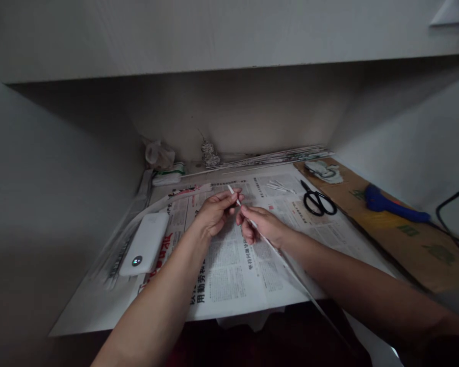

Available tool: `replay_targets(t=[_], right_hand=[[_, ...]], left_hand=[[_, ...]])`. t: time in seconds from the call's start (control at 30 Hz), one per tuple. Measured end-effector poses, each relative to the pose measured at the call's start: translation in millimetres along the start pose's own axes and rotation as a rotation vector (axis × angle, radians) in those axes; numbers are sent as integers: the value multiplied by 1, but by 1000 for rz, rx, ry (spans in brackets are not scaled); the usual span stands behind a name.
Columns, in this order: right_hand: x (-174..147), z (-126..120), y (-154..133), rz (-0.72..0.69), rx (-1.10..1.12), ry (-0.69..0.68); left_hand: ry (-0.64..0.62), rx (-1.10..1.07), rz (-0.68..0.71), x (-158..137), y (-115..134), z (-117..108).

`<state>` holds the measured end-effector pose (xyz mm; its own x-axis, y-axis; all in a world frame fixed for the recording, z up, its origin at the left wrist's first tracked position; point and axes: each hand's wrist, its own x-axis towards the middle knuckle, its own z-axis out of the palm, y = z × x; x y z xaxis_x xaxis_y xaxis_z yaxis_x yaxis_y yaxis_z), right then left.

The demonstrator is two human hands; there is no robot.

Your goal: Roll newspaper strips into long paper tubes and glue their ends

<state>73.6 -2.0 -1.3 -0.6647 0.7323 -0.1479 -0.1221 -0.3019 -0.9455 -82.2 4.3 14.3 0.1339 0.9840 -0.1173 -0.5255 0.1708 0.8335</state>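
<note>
Above the middle of the newspaper, my left hand [219, 210] pinches a thin white paper roll [230, 189] between thumb and fingers, with its pale tip sticking out past them. Close beside it, my right hand [263, 225] is closed on a long narrow paper strip [296, 275] that joins the roll. From under the right palm the strip trails down past the table's front edge. Fingers cover part of where roll and strip meet.
Newspaper [229, 278] covers the table. Left are a white power bank [147, 243] and paper strips [117, 250]. Black scissors [318, 202] and short white rolls [279, 186] lie right. Cardboard [390, 229] bears a blue glue gun [393, 206]. Long paper sticks [279, 156] lie behind, under a low overhang.
</note>
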Motion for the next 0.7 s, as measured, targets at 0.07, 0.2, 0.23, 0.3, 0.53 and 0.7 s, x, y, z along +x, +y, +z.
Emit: replay_targets(t=[0.07,0.2,0.23,0.3,0.53,0.7], right_hand=[[-1,-1,-3,65,114,-98],[-2,-2,-8,142,275,-213],[-2,-2,-8,151,276,-214],[-2,-1,-6,154,221,-186],[3,3,-1,-77,-234,179],[11,-6,-7,-343,-311,418]], left_hand=[[4,-26,-22,-1,0,1],[21,-75,-41,-1,0,3],[28,-78,-41,-1,0,3],[59,-67,-37,0,-1,3],[115,4,60,1,-5,5],[222,50,96,2,-9,8]])
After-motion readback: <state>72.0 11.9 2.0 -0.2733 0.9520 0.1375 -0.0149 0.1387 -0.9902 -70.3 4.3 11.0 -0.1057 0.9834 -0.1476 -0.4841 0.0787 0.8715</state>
